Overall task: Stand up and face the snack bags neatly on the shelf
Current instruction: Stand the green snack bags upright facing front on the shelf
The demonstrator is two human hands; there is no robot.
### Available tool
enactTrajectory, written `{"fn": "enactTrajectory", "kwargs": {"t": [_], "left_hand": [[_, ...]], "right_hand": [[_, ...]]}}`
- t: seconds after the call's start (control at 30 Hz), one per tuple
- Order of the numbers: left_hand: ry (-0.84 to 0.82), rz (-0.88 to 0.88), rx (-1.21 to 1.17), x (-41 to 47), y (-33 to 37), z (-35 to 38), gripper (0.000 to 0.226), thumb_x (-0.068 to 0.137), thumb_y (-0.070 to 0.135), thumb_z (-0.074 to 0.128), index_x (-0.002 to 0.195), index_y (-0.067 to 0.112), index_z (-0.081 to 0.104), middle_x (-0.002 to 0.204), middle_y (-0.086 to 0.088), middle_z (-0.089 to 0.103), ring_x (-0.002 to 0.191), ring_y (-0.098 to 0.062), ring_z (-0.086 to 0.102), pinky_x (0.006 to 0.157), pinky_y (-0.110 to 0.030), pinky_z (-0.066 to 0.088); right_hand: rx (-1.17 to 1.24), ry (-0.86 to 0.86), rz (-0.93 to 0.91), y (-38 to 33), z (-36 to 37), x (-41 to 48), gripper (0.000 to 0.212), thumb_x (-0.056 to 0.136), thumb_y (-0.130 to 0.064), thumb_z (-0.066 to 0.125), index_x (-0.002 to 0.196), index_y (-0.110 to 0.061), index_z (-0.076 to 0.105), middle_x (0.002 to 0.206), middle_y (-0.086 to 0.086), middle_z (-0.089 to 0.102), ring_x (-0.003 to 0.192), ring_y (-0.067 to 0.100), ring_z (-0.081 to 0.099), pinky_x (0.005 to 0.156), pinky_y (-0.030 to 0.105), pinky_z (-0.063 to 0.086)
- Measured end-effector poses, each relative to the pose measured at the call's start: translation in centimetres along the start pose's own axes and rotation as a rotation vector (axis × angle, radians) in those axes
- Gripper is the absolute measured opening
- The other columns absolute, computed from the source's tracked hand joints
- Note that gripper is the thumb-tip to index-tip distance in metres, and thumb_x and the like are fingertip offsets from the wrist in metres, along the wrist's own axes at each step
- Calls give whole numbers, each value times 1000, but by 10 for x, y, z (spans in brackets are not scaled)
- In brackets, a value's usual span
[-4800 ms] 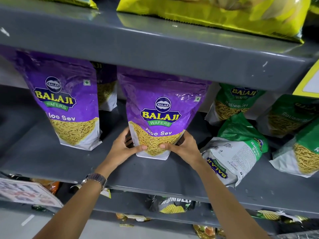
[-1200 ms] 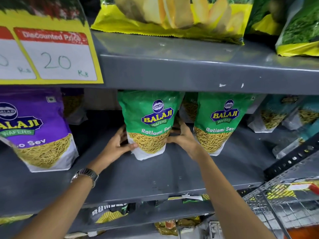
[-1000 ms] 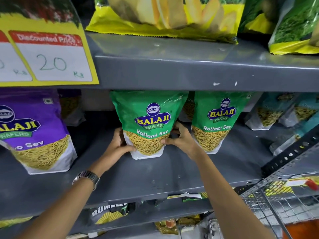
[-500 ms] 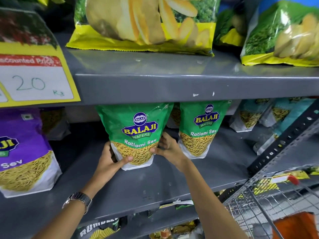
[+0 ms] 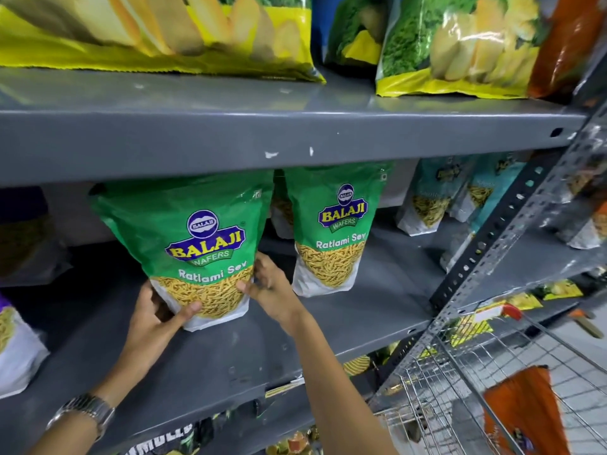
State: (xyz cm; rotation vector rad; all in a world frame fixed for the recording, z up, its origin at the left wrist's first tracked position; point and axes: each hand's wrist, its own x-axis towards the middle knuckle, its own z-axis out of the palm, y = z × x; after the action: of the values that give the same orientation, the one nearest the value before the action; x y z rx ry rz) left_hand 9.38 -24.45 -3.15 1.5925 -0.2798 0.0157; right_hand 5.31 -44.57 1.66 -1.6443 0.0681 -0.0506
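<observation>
- Our left hand (image 5: 154, 318) is clamped on the lower left corner of the green Ratlami Sev bag (image 5: 193, 247): thumb across the front near the bottom edge, fingers tucked behind the pouch, out of sight.
- Our right hand (image 5: 269, 287) grips the bag's lower right edge, thumb on the front, fingers curled round the side.
- Bag sits between the two hands, rising from them toward 12 o'clock; from the left hand it's at about 1 o'clock, from the right at about 10.
- Bag is upright, label facing us, leaning a little left. Base looks to be at the grey middle shelf (image 5: 213, 356); can't tell if it's fully resting on it.
- Wristwatch (image 5: 86, 411) on the left wrist, at 7 o'clock of that hand.
- Second green Ratlami Sev bag (image 5: 331, 231) stands upright at 2 o'clock of the right hand, just beside the held bag, label forward, nobody touching it.
- Teal bags (image 5: 430, 198) farther out at 2 o'clock, toward the back of the same shelf.
- Purple-and-white bag (image 5: 14, 349) at 9 o'clock of the left hand, cut off by the frame edge.
- Upper shelf (image 5: 295, 126) at 12 o'clock carries big yellow chip bags (image 5: 157, 31).
- Wire cart (image 5: 476, 372) at 4 o'clock, beyond the slotted upright (image 5: 512, 224).
</observation>
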Motion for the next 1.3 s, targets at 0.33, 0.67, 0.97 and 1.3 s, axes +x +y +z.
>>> {"fn": "enactTrajectory", "kwargs": {"t": [0.33,0.67,0.97,1.3], "left_hand": [[197,87,78,-26,12,12,92,55,43,80,134,23,39,141,-11,42,127,-16,48,108,-45,39],[-280,66,241,-27,31,163,93,72,6,78,144,19,21,150,1,29,137,-11,32,112,-33,33],[-213,-40,294,29,18,199,76,64,37,83,129,26,45,119,10,60,112,-13,59,95,-32,47],[-143,6,343,-33,23,216,61,59,49,83,108,37,47,104,14,67,99,-12,67,84,-36,56]], "right_hand": [[60,200,-82,6,-11,-12,62,80,-4,71,133,-18,42,131,5,55,123,19,51,99,26,44],[24,519,54,7,-181,-31,93,73,-2,76,146,-16,21,147,11,35,135,23,36,114,45,31],[-138,105,90,13,-206,-8,64,71,-3,78,128,-8,49,128,9,61,120,24,56,104,46,46],[-163,117,99,33,-228,-62,63,74,-10,77,130,-14,47,123,7,64,117,22,59,100,39,49]]}}
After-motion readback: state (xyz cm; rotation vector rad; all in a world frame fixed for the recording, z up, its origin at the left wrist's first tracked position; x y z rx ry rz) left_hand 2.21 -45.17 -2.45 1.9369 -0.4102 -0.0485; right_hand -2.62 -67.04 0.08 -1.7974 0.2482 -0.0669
